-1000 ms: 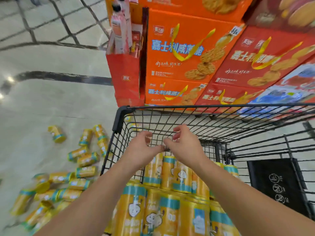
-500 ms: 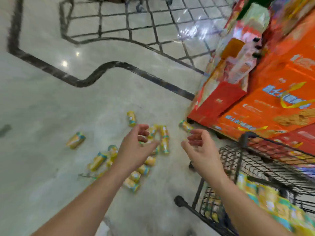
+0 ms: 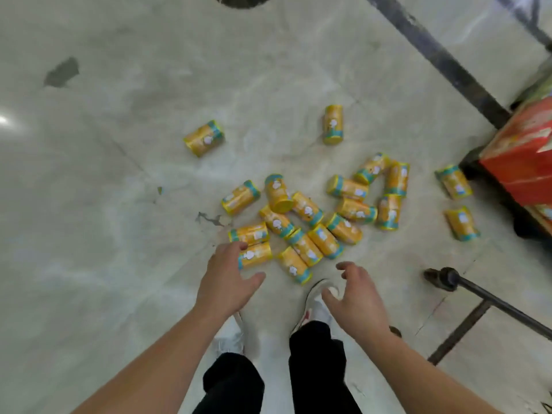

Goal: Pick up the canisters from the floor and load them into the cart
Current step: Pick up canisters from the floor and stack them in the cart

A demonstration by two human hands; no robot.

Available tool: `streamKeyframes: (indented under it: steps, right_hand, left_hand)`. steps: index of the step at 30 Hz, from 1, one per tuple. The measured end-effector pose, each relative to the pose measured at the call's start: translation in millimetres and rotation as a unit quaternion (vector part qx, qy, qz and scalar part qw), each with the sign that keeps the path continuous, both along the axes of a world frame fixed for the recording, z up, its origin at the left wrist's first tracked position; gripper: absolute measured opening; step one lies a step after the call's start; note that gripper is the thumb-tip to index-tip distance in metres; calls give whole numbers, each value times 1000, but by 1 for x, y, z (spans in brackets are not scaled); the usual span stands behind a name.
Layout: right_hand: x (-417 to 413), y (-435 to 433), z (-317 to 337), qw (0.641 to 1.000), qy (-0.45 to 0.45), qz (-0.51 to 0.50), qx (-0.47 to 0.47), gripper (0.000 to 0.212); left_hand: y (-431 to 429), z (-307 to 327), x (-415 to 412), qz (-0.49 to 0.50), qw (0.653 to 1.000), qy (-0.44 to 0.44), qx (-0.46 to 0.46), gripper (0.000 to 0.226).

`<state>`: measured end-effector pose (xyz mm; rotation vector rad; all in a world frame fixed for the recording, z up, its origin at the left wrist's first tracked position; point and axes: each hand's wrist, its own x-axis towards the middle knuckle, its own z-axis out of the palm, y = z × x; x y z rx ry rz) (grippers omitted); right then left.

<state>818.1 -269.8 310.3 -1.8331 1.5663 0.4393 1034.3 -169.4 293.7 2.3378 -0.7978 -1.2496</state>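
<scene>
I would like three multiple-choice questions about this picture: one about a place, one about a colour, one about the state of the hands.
1. Where does the red display box stand?
A. right edge of view
B. left edge
C. between the shoes

2. What colour are the canister bodies?
A. red
B. yellow
C. black

3. How are the two hands?
A. both clamp canisters
B. both open and empty
C. both in pockets

Answers:
1 A, it is cut by the right edge.
2 B, yellow with teal bands.
3 B, the left hand and the right hand show spread fingers holding nothing.
</scene>
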Motion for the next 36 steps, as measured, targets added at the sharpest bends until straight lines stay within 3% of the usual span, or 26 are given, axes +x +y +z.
streamKeyframes:
  steps: [10,16,20,23,28,32,36]
  right_hand:
    - [16,28,-288,1000,6,9,-25,87]
    - [8,61,-355,991,73,21,-109,98]
    - [12,61,-373,978,95,-3,-183,90]
    - [10,55,-371,981,80,1,-177,84]
    - [8,47,-323,991,4,-57,-123,80]
    - [7,34,-234,983,-55,-144,-102,78]
    - [10,14,-101,951,-144,-245,-126,80]
  left_hand:
    - [-1,-269,-32,-91,990,-93,51,85]
    - [13,-338,-58,-157,958,-234,59,91]
    - [11,-346,-63,-165,939,-290,79,81]
    - [10,-344,-58,-167,943,-279,74,76]
    - [7,-300,-52,-95,980,-173,38,70]
    - [-5,-211,-52,-16,993,-118,1,72]
    - [-33,-83,-52,33,997,-55,-51,71]
